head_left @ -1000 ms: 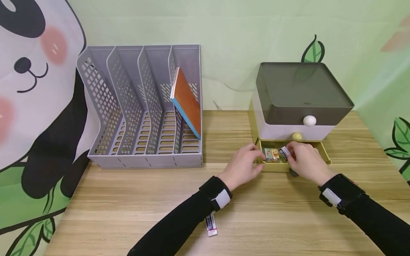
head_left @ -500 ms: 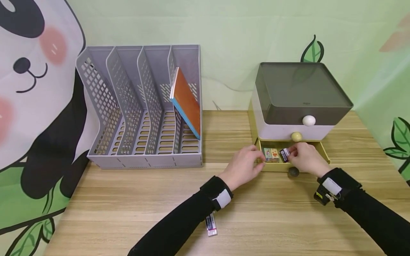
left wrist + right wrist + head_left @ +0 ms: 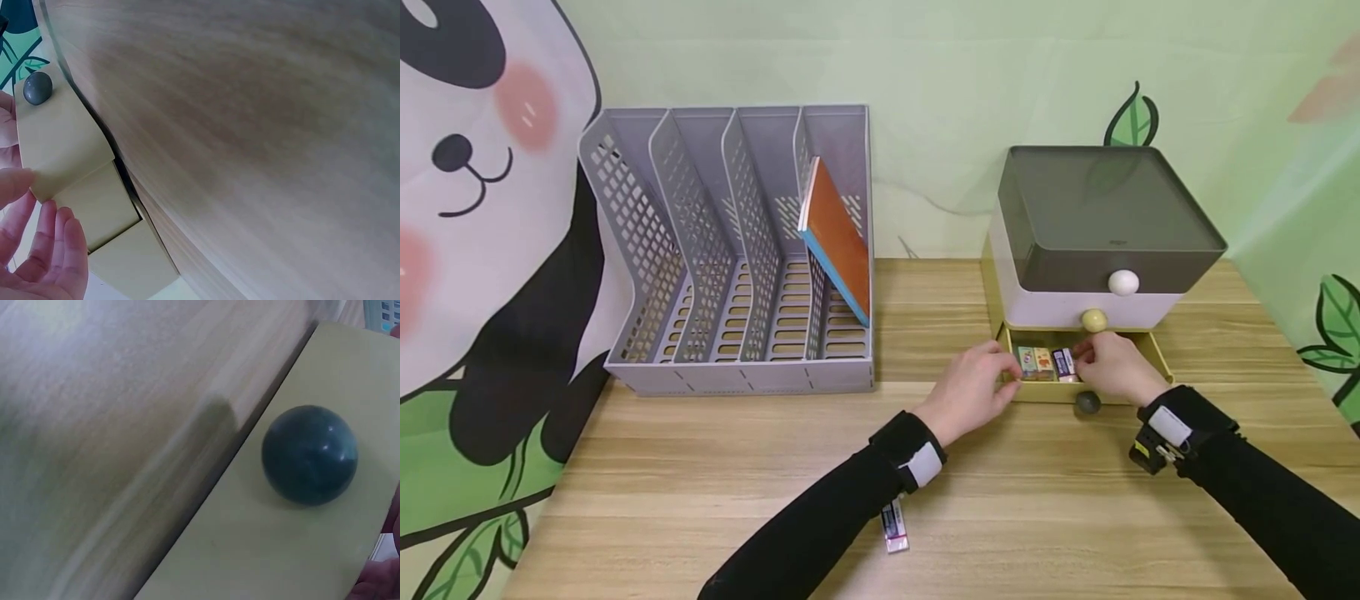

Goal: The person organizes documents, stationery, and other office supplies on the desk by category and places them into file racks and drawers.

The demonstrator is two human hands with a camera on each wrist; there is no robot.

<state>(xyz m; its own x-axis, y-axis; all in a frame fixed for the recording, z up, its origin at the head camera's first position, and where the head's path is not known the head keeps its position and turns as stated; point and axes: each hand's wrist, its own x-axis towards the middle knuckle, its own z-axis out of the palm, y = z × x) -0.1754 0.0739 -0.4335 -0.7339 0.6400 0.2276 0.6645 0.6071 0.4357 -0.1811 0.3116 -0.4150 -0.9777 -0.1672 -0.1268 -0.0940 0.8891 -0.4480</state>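
In the head view my right hand [image 3: 1116, 367] reaches into the pulled-out yellow drawer [image 3: 1161, 360], its fingertips pinching the right edge of a small eraser [image 3: 1064, 365] with a dark and white wrapper. Directly left of that eraser sit a green patterned block [image 3: 1027, 364] and an orange patterned block [image 3: 1043, 364]. My left hand [image 3: 972, 385] holds the drawer's front left corner. The left wrist view shows its thumb [image 3: 15, 184] on the drawer front and its fingers round the side. The dark drawer knob [image 3: 309, 455] fills much of the right wrist view.
Above the drawer rises the cabinet, with a grey top box [image 3: 1112, 200], a white knob [image 3: 1123, 282] and a yellow knob [image 3: 1094, 320]. A grey file rack [image 3: 745, 375] holds an orange book [image 3: 835, 237]. Another eraser [image 3: 893, 527] lies on the wooden table beside my left forearm.
My right hand has turned the eraser more upright and brought it left, close beside the patterned blocks. My right wrist has shifted slightly left; the left hand has barely moved.
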